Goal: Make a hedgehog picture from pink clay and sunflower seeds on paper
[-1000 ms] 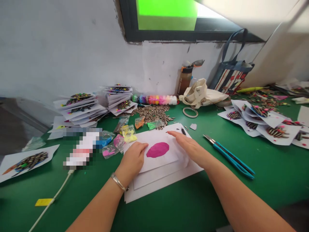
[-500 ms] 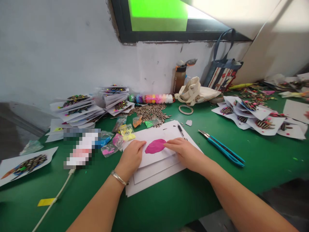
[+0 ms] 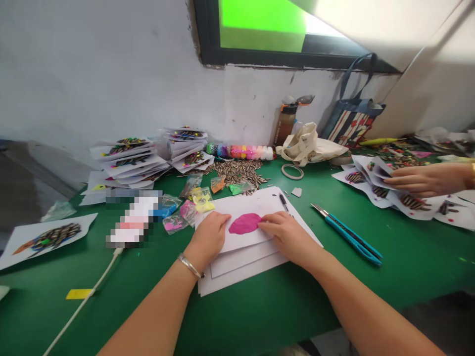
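A flat magenta clay patch (image 3: pixel 245 223) lies on the top sheet of a small stack of white paper (image 3: pixel 256 257) on the green table. My left hand (image 3: pixel 208 237) rests on the paper just left of the patch, its fingers curled down onto the sheet. The fingertips of my right hand (image 3: pixel 285 235) press on the patch's right edge, fingers bent and close together. A black pen (image 3: pixel 283 201) lies on the paper behind my right hand.
A teal utility knife (image 3: pixel 349 236) lies to the right. Small bags of coloured clay (image 3: pixel 185 207), a heap of sunflower seeds (image 3: pixel 237 172), stacked finished cards (image 3: pixel 137 160), a tape ring (image 3: pixel 292 171) and a cloth bag (image 3: pixel 311 146) stand behind. Another person's hand (image 3: pixel 423 179) reaches over cards at right.
My right hand slid from the paper beside the patch onto its right edge. Another person's hand has come into view over the cards at right. The view shifted slightly.
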A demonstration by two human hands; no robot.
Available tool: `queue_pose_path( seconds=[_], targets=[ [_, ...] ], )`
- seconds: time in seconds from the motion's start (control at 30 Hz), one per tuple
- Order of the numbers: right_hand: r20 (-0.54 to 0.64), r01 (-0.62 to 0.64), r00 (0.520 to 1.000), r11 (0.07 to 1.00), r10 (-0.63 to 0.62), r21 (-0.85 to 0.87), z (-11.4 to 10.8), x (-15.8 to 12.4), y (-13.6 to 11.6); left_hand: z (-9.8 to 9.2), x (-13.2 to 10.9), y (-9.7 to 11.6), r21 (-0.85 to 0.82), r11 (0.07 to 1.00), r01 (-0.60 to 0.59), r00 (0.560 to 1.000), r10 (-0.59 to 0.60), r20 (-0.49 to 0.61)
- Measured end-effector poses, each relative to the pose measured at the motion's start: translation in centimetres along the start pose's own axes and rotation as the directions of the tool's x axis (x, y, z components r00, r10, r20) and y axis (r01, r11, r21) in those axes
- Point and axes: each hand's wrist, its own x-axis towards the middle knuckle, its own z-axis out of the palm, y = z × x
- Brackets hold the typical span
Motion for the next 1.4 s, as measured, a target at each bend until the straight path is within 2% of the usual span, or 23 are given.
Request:
queue_pose_path(
  seconds=[0.1, 0.2, 0.33, 0.47, 0.67, 0.87, 1.03, 1.2, 1.4],
  targets=[
    [-0.048, -0.053, 0.997, 0.998, 0.055, 0.036, -0.2, -0.1, -0.5, 0.0, 0.0, -0.1, -0.009, 1.000, 0.011, 1.000, -0.011, 0.006],
    [-0.083, -0.046, 0.996, 0.998, 0.043, -0.038, -1.0, 0.4, -2.0, -0.1, 0.0, -0.2, -0.009, 1.000, 0.028, 1.000, -0.028, 0.013],
    [-0.008, 0.038, 0.999, 0.976, -0.041, -0.215, -2.3, 2.3, -4.6, -0.4, -0.1, -0.3, -0.024, 0.999, 0.046, 0.999, -0.046, 0.001],
    [0.088, 0.076, 0.994, 0.978, -0.061, -0.192, -1.7, 4.1, -6.0, -0.4, -0.3, -0.4, -0.039, 0.997, 0.066, 0.997, -0.068, -0.031],
    [0.169, 0.049, 0.985, 0.992, -0.029, -0.116, 0.0, 4.3, -6.0, -0.2, -0.2, -0.5, -0.036, 0.996, 0.081, 0.996, -0.082, -0.026],
    [0.111, 0.019, 0.994, 0.989, -0.003, -0.146, 0.5, 4.2, -5.7, -0.2, -0.2, -0.5, -0.046, 0.996, 0.078, 0.997, -0.079, -0.019],
    [0.132, 0.030, 0.991, 0.986, -0.008, -0.163, 0.8, 4.3, -5.4, -0.4, -0.3, -0.3, -0.051, 0.994, 0.093, 0.996, -0.094, -0.014],
    [0.116, -0.027, 0.992, 0.987, 0.046, -0.157, 0.6, 4.3, -5.3, -0.4, -0.3, -0.4, -0.042, 0.996, 0.078, 0.997, -0.078, -0.015],
    [0.147, 0.000, 0.989, 0.989, 0.022, -0.147, 0.7, 4.3, -5.4, -0.4, -0.2, -0.4, -0.036, 0.996, 0.081, 0.996, -0.082, -0.021]
  ],
)
